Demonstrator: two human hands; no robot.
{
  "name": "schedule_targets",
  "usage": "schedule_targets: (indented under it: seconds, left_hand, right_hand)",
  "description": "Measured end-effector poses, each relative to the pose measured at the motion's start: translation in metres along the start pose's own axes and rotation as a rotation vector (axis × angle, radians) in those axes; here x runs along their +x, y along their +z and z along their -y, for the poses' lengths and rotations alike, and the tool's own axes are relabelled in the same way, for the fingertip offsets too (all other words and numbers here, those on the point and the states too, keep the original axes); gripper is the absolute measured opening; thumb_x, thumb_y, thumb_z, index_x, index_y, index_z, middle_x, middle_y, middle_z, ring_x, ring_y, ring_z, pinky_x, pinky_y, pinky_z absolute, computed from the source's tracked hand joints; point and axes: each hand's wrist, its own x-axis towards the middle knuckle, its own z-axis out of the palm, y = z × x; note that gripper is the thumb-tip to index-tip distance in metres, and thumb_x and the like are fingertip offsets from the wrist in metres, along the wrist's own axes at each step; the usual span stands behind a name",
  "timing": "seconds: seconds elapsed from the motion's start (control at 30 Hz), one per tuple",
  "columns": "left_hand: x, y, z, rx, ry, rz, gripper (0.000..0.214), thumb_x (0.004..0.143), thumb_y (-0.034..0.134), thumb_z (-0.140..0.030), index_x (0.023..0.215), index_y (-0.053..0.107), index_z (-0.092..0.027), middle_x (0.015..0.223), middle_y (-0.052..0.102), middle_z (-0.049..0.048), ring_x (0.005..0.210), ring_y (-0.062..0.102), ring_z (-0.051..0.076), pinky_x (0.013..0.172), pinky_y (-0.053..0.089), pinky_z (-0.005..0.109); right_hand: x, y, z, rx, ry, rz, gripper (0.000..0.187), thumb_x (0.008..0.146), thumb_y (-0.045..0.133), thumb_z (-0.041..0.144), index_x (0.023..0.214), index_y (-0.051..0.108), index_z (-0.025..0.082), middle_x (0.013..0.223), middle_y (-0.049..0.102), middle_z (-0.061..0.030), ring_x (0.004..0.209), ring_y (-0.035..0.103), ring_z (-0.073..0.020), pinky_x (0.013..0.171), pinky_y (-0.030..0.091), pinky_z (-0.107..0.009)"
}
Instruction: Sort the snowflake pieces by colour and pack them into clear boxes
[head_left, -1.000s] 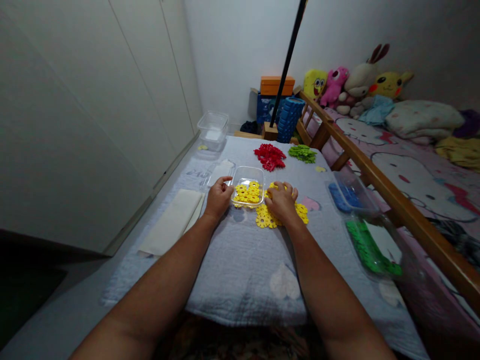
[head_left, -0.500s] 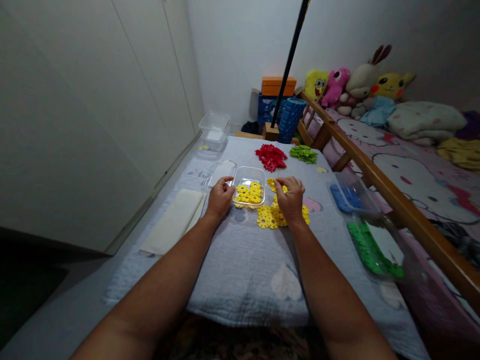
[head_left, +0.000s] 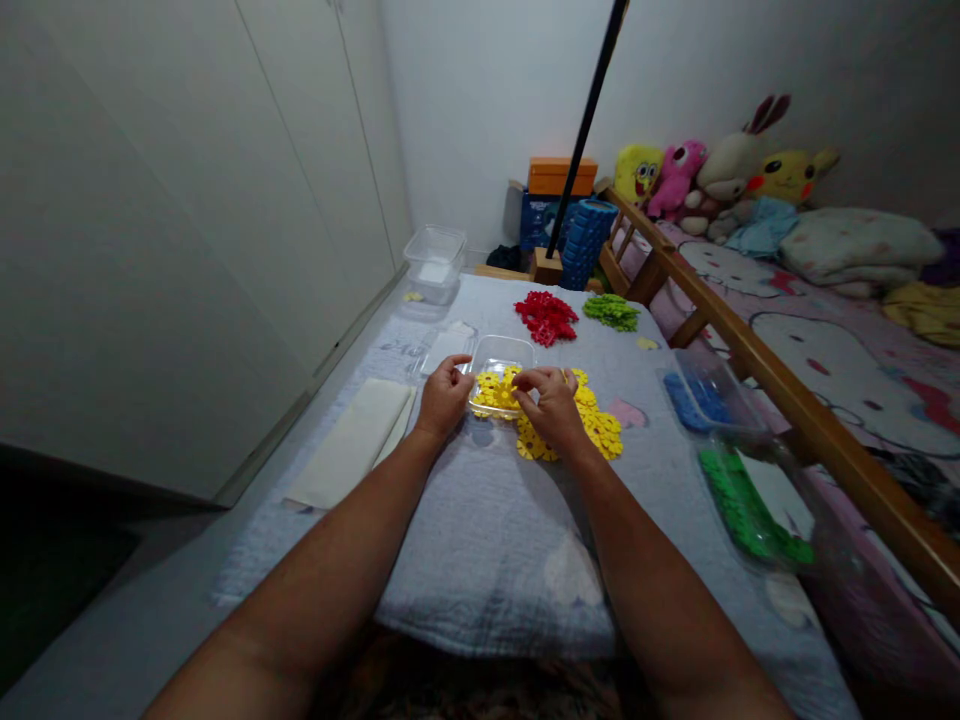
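A clear plastic container (head_left: 504, 348) stands mid-table with several yellow flower-shaped interlocking discs (head_left: 491, 390) inside. My left hand (head_left: 445, 396) pinches its left rim between thumb and fingers. Over the right side of the container is my right hand (head_left: 551, 405), its thumb and fingers closed on a yellow disc that they largely cover. Beneath and beside that hand, a pile of yellow discs (head_left: 602, 432) lies on the cloth, partly hidden by it.
Red pieces (head_left: 546, 316) and light green pieces (head_left: 611, 312) lie in piles farther back. At right are containers with blue pieces (head_left: 694, 400) and green pieces (head_left: 742, 505). A clear lid (head_left: 445, 350), folded cloth (head_left: 352, 440) and stacked empty containers (head_left: 435, 262) occupy the left.
My right hand has moved left from above the yellow pile to over the container, carrying a yellow disc. My left hand stays on the rim. The view has shifted slightly.
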Motion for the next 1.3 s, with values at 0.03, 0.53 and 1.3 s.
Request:
schedule_targets:
  seconds: [0.03,0.53,1.3]
  left_hand:
    - [0.000,0.000,-0.001,0.002,-0.003,0.002,0.044,0.077,0.057,-0.035,0.115,0.066,-0.014,0.060,0.041,-0.0079,0.056,0.040,0.012,0.058,0.033,0.025]
    - [-0.001,-0.001,-0.001,0.003,0.014,-0.013,0.043,0.078,0.058,-0.033,0.115,0.067,-0.013,0.060,0.041,-0.0080,0.056,0.041,0.012,0.059,0.033,0.026]
    - [-0.001,0.000,-0.003,0.012,0.005,-0.002,0.043,0.077,0.057,-0.036,0.114,0.066,-0.015,0.060,0.040,-0.0077,0.056,0.041,0.013,0.058,0.032,0.026]
  right_hand:
    - [0.000,0.001,0.000,0.000,-0.004,0.007,0.014,0.089,0.063,0.021,0.094,0.075,0.028,0.096,0.074,-0.0034,0.108,0.059,-0.0255,0.118,0.014,-0.060]
    - [0.009,-0.022,-0.043,-0.092,0.194,-0.303,0.026,0.087,0.050,0.022,0.098,0.074,0.022,0.111,0.076,-0.0087,0.113,0.057,-0.0271,0.107,0.033,-0.044]
    - [0.010,-0.006,-0.070,-0.431,0.287,0.065,0.025,0.092,0.054,0.025,0.109,0.073,0.026,0.129,0.071,-0.0073,0.130,0.044,-0.0347,0.113,0.014,-0.068]
